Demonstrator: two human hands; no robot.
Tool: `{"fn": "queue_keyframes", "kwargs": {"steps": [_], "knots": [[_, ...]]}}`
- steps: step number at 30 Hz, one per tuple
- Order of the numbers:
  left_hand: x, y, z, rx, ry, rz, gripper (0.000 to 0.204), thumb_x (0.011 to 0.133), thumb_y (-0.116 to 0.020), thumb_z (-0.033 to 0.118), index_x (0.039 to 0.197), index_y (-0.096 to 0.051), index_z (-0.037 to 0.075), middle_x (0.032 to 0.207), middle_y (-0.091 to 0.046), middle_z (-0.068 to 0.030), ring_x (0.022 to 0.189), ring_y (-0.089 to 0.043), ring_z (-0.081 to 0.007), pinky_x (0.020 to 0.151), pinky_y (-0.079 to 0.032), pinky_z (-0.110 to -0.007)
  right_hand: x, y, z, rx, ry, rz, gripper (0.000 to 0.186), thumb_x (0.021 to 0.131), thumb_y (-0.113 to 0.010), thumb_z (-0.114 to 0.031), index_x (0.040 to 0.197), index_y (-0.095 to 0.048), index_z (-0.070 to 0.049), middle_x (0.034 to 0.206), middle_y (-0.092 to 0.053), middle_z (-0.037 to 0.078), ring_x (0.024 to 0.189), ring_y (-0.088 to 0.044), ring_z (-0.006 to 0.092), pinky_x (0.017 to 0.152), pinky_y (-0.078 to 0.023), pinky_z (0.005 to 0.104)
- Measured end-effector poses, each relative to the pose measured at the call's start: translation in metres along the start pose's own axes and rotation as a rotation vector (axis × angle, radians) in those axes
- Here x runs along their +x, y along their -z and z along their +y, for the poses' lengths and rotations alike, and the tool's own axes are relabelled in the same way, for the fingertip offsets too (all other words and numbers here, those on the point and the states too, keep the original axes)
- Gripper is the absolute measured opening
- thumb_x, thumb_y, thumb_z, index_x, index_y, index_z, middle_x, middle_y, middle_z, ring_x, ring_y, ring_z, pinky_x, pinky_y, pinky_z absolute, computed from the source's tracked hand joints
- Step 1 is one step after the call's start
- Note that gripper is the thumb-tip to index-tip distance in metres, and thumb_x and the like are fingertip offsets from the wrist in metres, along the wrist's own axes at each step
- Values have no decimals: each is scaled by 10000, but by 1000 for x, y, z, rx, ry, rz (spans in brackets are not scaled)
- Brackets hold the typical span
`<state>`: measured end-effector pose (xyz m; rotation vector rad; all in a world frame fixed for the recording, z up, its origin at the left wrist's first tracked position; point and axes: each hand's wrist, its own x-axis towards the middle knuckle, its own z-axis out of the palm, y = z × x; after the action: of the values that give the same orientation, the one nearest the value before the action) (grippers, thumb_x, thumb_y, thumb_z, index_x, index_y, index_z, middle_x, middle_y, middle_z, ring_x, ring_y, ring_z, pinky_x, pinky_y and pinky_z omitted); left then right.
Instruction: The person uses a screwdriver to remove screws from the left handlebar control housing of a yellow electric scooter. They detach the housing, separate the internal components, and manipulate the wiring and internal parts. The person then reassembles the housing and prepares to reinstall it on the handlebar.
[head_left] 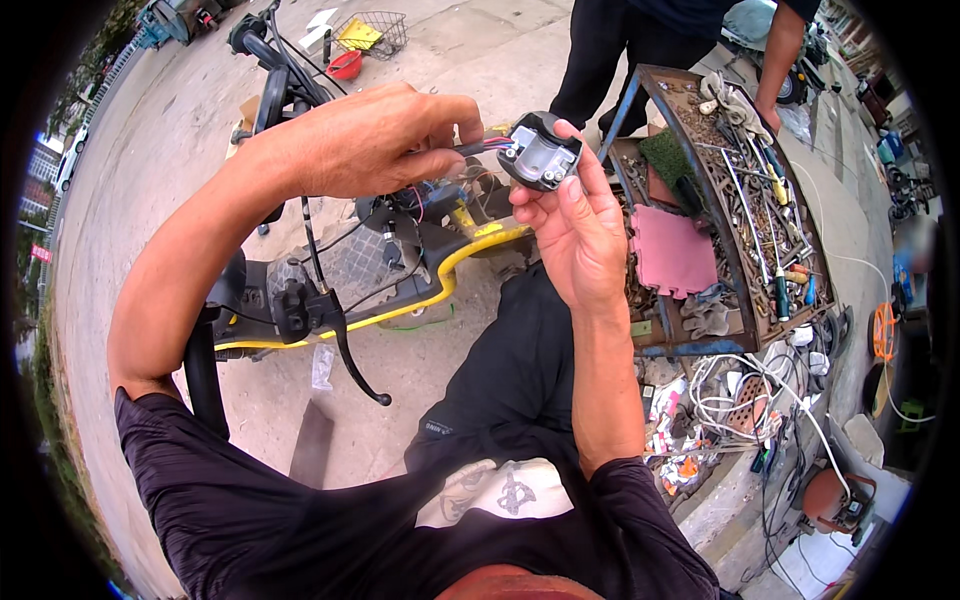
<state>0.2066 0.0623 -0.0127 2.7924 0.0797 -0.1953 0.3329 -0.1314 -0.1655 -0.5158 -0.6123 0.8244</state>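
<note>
Holds up in the right hand (580, 235), with thumb and fingers curled around its edges, a small rounded black plastic housing (545, 155) with a silvery-grey recessed face and small screws. Pinches in the left hand (405, 138), nearly closed between thumb and fingers, a dark sheathed cable ending in thin coloured wires (497, 144), just beside the housing.

Raises both above a yellow-and-black scooter body (448, 282), with a black curved brake lever (346, 350) nearer the chest. Looks partway through, as a judgement: has wires already brought up to the housing's left side, and screws in place on its face. Cannot tell, at this size, of any firm join inside. Seems unfinished, with the housing supported only by hand, clear of the scooter, and with loose wiring exposed below.

Includes, to the right, a blue-edged metal tool cart (690, 349) heaped with tools and small hardware, with a pink foam mat (672, 250) beneath. Includes also, beyond the cart, a dark-clothed person (600, 45) with one hand near its edge.
</note>
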Motion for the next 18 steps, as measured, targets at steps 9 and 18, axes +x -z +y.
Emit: {"fn": "queue_keyframes", "kwargs": {"steps": [9, 18], "knots": [[-1, -1, 1, -14, -31, 10, 271, 991, -703, 196, 1202, -619, 47, 893, -749, -165, 847, -708, -395, 743, -526, -481, -2, 2, 6, 35, 1, -19, 576, 1109, -573, -189, 1622, -368, -26, 1307, -676, 165, 1012, -706, 226, 854, -569, 337], [-2, 1, 3, -18, -23, -2, 253, 974, -723, 174, 1165, -624, 41, 909, -748, -156, 857, -710, -381, 758, -528, -469, -3, 0, 4, -5, 12, -41, 603, 1093, -585, -142, 1640, -353, -39, 1399, -626, 165, 1066, -699, 248, 890, -565, 353]]}}
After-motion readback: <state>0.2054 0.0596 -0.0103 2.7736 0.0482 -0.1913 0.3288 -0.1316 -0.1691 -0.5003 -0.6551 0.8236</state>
